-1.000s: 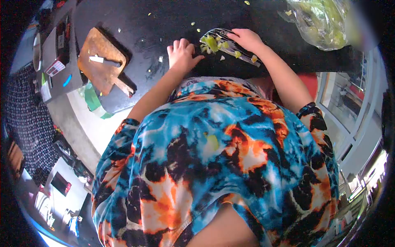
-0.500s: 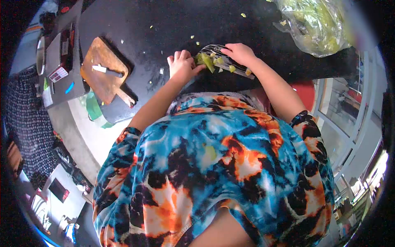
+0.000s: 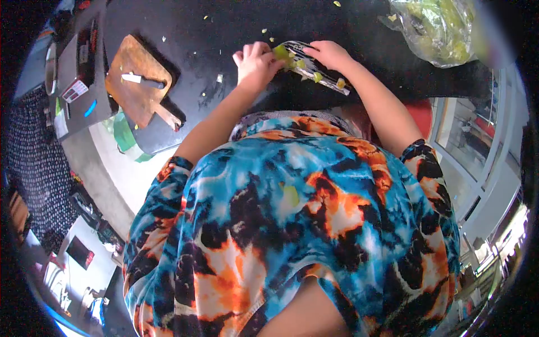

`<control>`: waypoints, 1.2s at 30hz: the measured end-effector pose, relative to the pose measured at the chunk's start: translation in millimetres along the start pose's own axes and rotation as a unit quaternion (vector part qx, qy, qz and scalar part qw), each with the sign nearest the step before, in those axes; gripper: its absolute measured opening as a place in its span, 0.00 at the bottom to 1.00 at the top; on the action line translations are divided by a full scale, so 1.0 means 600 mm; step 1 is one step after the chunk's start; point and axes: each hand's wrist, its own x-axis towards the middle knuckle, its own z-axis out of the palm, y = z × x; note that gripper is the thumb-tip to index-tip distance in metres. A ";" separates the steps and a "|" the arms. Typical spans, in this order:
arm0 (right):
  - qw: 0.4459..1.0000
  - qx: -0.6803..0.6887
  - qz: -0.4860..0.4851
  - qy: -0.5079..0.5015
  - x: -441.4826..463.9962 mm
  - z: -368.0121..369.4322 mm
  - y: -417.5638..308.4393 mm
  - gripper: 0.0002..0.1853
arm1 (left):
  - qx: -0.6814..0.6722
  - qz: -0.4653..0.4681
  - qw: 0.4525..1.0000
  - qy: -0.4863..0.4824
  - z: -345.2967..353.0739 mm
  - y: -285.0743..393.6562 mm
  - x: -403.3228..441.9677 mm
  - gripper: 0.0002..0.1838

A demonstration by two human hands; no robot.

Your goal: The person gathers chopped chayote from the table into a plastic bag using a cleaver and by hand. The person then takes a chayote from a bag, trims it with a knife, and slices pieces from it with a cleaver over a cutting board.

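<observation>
My right hand [image 3: 331, 55] grips the upper edge of a thin black-and-white striped sheet [image 3: 320, 84], which lies low over the dark table; its exact kind is unclear. Several small green-yellow chunks [image 3: 300, 64] are spread along the sheet. At its left end, my left hand [image 3: 256, 63] has its fingers curled, with thumb and fingertips against a larger green piece [image 3: 281, 53]. The left fingertips are partly hidden. One green scrap [image 3: 291, 195] sticks to the front of my patterned shirt.
On the left a wooden cutting board [image 3: 135, 62] carries a knife [image 3: 143, 81] with a dark handle. A clear plastic bag [image 3: 438, 33] of green pieces stands at the far right. Small scraps dot the black table [image 3: 213, 45]. Patterned cloth [image 3: 33, 151] hangs at far left.
Both hands and the striped sheet have shifted slightly up in view, as have the board and bag. The green pieces under my left hand sit more gathered near the sheet's left end.
</observation>
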 end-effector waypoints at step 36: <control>0.821 0.491 0.252 0.147 -0.226 -0.003 0.094 0.17 | 0.105 0.170 0.964 -0.178 0.050 -0.032 -0.003 0.05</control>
